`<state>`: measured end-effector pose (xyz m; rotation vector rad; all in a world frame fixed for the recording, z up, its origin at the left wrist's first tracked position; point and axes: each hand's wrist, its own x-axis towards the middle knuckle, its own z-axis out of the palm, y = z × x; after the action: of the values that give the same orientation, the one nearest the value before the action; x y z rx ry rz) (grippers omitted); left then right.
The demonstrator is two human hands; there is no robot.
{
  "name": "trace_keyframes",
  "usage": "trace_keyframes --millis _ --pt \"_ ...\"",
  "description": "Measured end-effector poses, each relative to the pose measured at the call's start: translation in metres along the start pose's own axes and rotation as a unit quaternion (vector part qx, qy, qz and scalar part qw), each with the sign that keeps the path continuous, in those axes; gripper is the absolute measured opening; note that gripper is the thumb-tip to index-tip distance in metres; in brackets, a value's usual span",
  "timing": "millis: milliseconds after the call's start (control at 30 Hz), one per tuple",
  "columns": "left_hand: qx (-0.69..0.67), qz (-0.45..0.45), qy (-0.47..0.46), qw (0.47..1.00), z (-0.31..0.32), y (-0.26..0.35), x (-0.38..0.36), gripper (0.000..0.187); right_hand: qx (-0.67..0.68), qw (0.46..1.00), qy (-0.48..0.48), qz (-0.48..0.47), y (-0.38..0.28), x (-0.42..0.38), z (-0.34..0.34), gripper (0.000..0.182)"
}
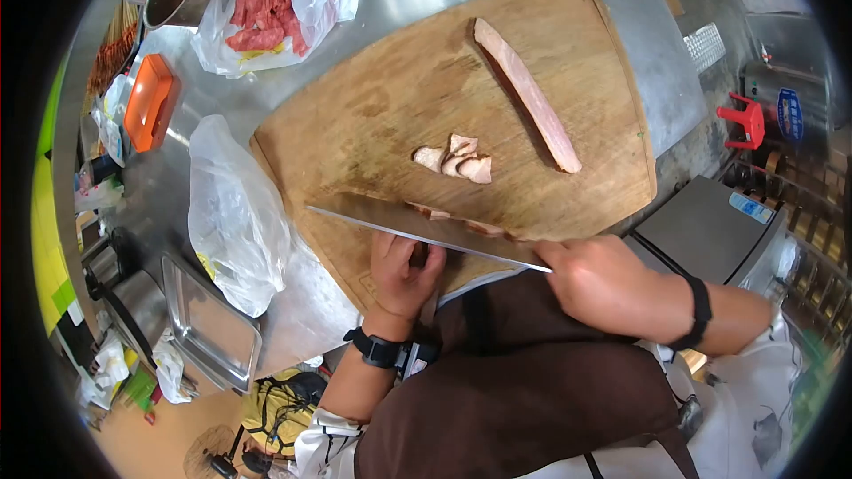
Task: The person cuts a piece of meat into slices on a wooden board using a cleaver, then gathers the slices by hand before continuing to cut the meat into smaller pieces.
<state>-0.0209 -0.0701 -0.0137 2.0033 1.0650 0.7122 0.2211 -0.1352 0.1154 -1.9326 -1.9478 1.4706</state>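
My right hand is closed around the handle of a large knife, whose broad blade stretches left across the near part of the wooden cutting board. Beside the blade on my side is my left hand, fingers curled and thumb bent in; the blade covers its fingertips, so what they hold is hidden. Part of a meat strip shows just beyond the blade. Further up the board lie a small pile of cut meat slices and a long strip of pale meat with a dark edge.
A plastic bag of red meat sits at the upper left on the metal counter. Left of the board are a crumpled clear bag, an orange tray and a metal tray. A red stool stands at right.
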Motion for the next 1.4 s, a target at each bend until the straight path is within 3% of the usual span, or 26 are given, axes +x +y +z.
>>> trace_keyframes --millis 167,267,367,467,567,733,833,967,1400 --pt "0.028 0.021 -0.01 0.999 -0.003 -0.003 -0.001 0.027 0.0 0.999 0.033 -0.034 -0.002 0.015 0.01 0.013" --pt "0.018 0.021 -0.001 1.0 0.002 -0.006 -0.003 0.026 -0.006 1.0 -0.014 0.025 0.001 -0.013 -0.005 0.012" --pt "0.017 0.025 0.004 1.0 0.001 -0.004 -0.002 0.025 0.009 1.0 -0.008 0.026 0.001 0.001 0.009 0.012" --pt "0.019 0.038 0.014 0.999 0.003 -0.005 -0.001 0.025 -0.013 0.998 0.037 -0.049 -0.006 0.045 0.024 0.013" --pt "0.03 0.05 0.005 0.998 0.0 -0.001 -0.001 0.025 -0.002 0.997 0.062 -0.036 -0.009 0.052 0.028 0.011" --pt "0.045 0.075 0.0 0.996 -0.009 0.01 0.005 0.029 -0.035 0.998 0.029 0.048 0.018 0.008 0.031 0.028" --pt "0.04 0.068 0.006 0.997 -0.009 0.015 0.001 0.028 0.005 0.996 0.09 0.01 0.025 -0.012 0.028 0.011" --pt "0.066 0.064 -0.007 0.996 -0.006 0.012 -0.002 0.031 0.002 0.991 0.135 -0.005 0.013 -0.026 0.027 0.009" --pt "0.067 0.047 -0.054 0.995 -0.005 -0.003 -0.013 0.03 -0.046 0.997 0.066 0.013 -0.005 -0.044 0.011 0.013"
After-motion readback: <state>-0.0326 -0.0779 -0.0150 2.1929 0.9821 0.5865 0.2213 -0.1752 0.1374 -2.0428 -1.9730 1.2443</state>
